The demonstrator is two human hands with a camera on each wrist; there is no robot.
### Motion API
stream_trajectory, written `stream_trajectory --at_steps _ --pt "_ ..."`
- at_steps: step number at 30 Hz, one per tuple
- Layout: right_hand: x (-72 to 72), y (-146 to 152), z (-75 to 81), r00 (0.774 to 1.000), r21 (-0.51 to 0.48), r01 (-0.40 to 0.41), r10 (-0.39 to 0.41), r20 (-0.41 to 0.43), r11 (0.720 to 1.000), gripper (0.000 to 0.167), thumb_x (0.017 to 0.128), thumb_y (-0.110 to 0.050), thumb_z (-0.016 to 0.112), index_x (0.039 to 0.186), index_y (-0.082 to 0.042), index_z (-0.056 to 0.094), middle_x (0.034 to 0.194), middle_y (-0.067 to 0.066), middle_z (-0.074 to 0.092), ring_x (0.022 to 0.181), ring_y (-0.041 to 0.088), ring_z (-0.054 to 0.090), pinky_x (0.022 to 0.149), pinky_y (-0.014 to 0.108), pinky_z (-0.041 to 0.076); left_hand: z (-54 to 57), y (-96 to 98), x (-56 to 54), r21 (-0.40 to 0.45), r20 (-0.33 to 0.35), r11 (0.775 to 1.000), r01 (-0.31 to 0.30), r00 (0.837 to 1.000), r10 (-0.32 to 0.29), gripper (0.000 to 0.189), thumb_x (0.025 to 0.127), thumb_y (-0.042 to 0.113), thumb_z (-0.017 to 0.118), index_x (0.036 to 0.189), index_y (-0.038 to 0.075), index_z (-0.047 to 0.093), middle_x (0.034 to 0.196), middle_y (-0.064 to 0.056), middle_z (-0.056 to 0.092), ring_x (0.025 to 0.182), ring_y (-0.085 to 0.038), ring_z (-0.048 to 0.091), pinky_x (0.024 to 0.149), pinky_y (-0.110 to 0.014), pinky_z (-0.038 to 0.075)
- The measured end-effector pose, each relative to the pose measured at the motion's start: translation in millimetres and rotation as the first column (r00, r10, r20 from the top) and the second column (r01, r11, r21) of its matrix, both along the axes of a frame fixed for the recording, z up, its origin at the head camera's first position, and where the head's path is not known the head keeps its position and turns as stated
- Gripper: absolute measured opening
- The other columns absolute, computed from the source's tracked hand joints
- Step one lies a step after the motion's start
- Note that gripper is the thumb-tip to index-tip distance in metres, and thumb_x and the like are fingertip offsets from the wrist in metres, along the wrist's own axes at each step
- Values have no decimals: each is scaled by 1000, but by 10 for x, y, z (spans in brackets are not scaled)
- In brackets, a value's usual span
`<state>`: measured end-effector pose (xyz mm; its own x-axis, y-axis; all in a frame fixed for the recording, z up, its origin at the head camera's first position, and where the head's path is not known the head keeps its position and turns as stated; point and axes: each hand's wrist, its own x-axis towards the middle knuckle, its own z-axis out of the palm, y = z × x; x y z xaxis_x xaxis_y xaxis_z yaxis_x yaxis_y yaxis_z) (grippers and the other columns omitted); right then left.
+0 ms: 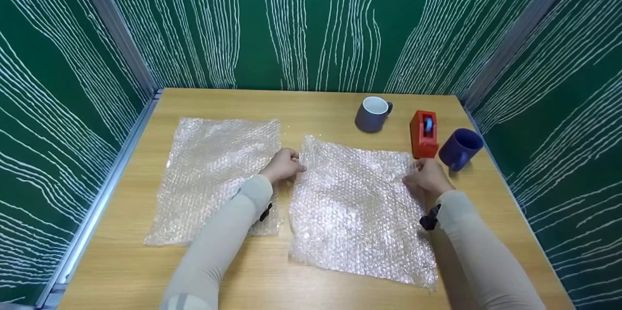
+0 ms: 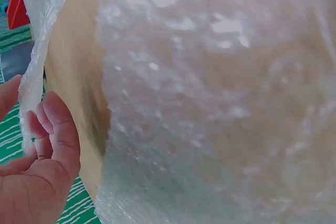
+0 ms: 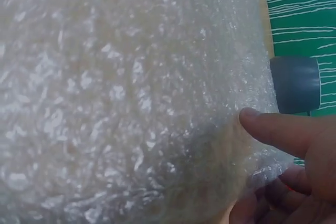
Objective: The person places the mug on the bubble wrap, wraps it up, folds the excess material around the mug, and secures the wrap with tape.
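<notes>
A sheet of bubble wrap [image 1: 359, 217] lies at the right of the table, its upper part lifted between both hands. My left hand [image 1: 284, 165] holds its left edge near the upper corner; in the left wrist view the edge runs between the thumb and curled fingers [image 2: 62, 135]. My right hand [image 1: 428, 178] pinches the upper right corner, the thumb [image 3: 273, 127] over the sheet and fingers beneath. A second bubble wrap sheet [image 1: 218, 169] lies flat at the left, partly under the left forearm.
A grey mug [image 1: 371, 118] with a white inside stands behind the right sheet. A red tape dispenser [image 1: 422, 137] is just beyond the right hand, with a dark blue mug [image 1: 459, 147] beside it. Green panels [image 1: 340, 23] with white lines surround the wooden table [image 1: 233, 103].
</notes>
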<state>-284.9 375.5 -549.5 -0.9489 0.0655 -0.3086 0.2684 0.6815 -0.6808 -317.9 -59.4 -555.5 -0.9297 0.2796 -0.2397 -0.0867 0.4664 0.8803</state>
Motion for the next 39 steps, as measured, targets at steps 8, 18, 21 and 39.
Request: stream_trajectory --at_steps 8,18,21,39 --pt "-25 -11 65 999 -7 -13 13 -43 1000 32 88 -6 77 115 3 61 108 13 59 103 31 56 86 36 49 72 -47 2 84 -24 996 7 1000 -5 12 98 0 66 94 6 58 77 -1 59 64 -13 61 56 -23 55" --pt "-190 -101 172 997 -66 -21 16 -79 998 30 92 -1 73 120 4 66 94 4 63 82 16 58 65 24 55 226 -235 -35 296 97 953 -57 995 30 4 100 -6 60 102 -4 58 79 -5 61 60 -13 64 55 -22 61" --pt "-241 -163 215 996 -71 -26 20 -82 997 31 92 -2 75 122 3 66 95 4 64 81 16 59 65 25 56 255 -308 -53 307 115 949 -70 993 36 4 101 -6 60 103 -3 58 78 -5 62 59 -12 64 55 -22 62" --pt "-336 -576 63 976 -117 -122 98 -193 986 22 93 3 78 111 3 66 100 12 68 91 21 60 69 22 55 130 -748 4 79 3 994 -76 997 76 13 96 -8 63 93 2 55 76 -1 57 56 -10 60 51 -21 55"
